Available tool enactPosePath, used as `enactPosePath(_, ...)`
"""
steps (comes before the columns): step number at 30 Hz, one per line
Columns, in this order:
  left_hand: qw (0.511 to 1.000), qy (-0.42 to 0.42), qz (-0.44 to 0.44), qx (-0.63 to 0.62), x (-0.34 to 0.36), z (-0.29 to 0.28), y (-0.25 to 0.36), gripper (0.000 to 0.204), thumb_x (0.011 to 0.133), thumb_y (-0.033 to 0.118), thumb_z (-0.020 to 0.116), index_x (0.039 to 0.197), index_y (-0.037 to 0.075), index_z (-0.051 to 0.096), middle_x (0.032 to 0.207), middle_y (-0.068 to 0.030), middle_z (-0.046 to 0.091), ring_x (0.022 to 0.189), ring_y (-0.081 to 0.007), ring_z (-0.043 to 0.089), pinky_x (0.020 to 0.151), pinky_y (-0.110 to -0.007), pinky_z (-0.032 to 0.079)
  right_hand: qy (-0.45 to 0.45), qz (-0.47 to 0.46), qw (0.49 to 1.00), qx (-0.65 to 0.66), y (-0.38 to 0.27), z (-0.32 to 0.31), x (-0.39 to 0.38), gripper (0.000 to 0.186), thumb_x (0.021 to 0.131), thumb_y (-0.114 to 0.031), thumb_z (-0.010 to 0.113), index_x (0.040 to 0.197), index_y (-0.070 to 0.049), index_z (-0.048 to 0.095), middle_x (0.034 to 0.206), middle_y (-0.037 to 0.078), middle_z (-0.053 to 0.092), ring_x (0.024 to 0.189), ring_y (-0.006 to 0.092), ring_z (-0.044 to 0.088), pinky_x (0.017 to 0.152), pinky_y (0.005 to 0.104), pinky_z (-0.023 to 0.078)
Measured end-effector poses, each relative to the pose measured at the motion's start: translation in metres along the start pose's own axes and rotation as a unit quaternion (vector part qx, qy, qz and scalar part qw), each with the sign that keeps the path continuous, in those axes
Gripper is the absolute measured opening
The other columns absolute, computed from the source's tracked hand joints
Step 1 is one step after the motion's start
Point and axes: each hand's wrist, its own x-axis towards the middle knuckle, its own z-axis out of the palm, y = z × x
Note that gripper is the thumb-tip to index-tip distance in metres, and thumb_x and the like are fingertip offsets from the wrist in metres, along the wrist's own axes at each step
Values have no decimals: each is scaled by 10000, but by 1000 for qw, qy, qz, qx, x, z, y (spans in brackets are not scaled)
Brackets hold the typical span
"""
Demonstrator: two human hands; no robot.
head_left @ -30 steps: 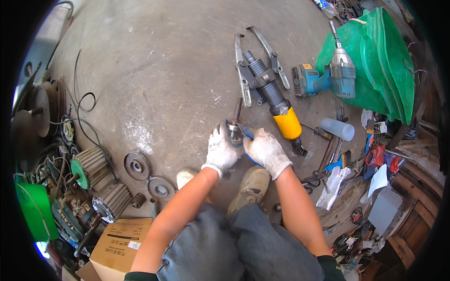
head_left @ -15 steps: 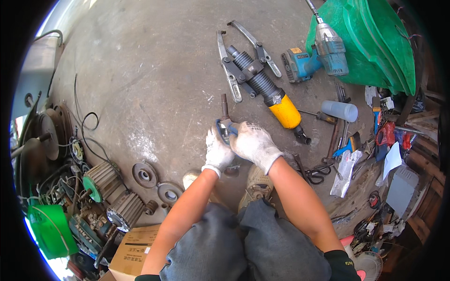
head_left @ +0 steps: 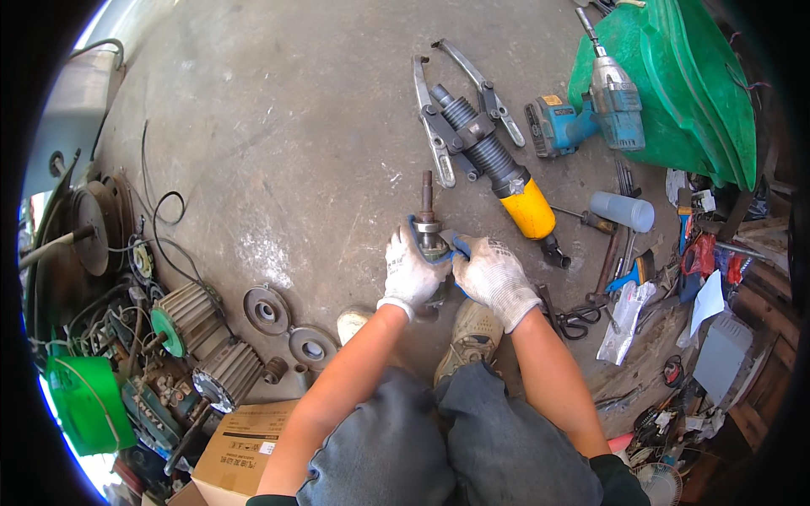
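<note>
Between my shoes a metal shaft with a bearing (head_left: 428,226) stands upright, its bare end pointing away from me. My left hand (head_left: 410,268), in a white glove with a blue palm, is closed around the shaft's left side just below the bearing. My right hand (head_left: 496,278), gloved the same way, is close on the right with its fingers curled in. A small greyish edge shows by its fingertips, but what it holds is hidden. Beyond lies a puller (head_left: 485,152) with two steel jaws, a black threaded body and a yellow cylinder.
A blue cordless impact wrench (head_left: 616,105) leans by a green plastic bin (head_left: 675,76). A clear cup (head_left: 622,211), brushes and scissors (head_left: 578,320) lie right. Two round metal covers (head_left: 267,309), finned motor housings (head_left: 228,375), a green bucket (head_left: 89,405) and a cardboard box (head_left: 240,447) are left.
My right hand has drawn back to the right from the shaft, baring the bearing. My left hand stays around it. The whole view has shifted slightly.
</note>
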Motion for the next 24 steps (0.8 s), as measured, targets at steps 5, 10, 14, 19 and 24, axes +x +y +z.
enactPosePath(5, 999, -6, -9, 31, 7, -6, -33, 994, 680, 340, 818, 1432, -61, 308, 1264, -271, 488, 1193, -429, 469, 1034, -491, 389, 31, -29, 998, 53, -23, 3, 7, 427, 916, -357, 553, 1217, -67, 639, 1069, 238, 679, 1043, 382, 650, 932, 463, 513)
enactPosePath(10, 999, 0, 2, 38, 7, 1, -50, 873, 782, 312, 715, 1442, -72, 291, 1317, -296, 452, 1222, -447, 443, 1074, -503, 343, -16, -21, 1000, -5, -55, 11, 24, 406, 907, -335, 526, 1062, 23, 640, 1096, 295, 658, 1078, 388, 639, 956, 468, 498)
enactPosePath(14, 998, 0, 15, 57, -8, 4, -45, 819, 830, 321, 667, 1433, -87, 292, 1320, -305, 443, 1227, -462, 431, 1071, -506, 342, -12, -17, 1000, -3, -56, 17, 16, 393, 903, -320, 531, 1122, -15, 649, 1118, 249, 670, 1084, 375, 639, 971, 453, 495)
enactPosePath(19, 997, -1, 10, 73, -33, 5, -42, 776, 877, 326, 614, 1441, -93, 283, 1333, -317, 435, 1221, -466, 434, 1053, -520, 346, -33, -15, 999, -9, -56, 10, -16, 402, 906, -326, 540, 1152, -26, 645, 1143, 240, 668, 1106, 363, 638, 979, 441, 496)
enactPosePath(24, 985, 5, 60, 160, -29, 14, -49, 798, 871, 336, 618, 1449, -93, 274, 1358, -322, 423, 1224, -467, 433, 1061, -524, 339, -52, -2, 999, -10, -63, 0, -18, 422, 922, -341, 523, 1200, -40, 625, 1191, 244, 647, 1144, 352, 620, 1011, 447, 473)
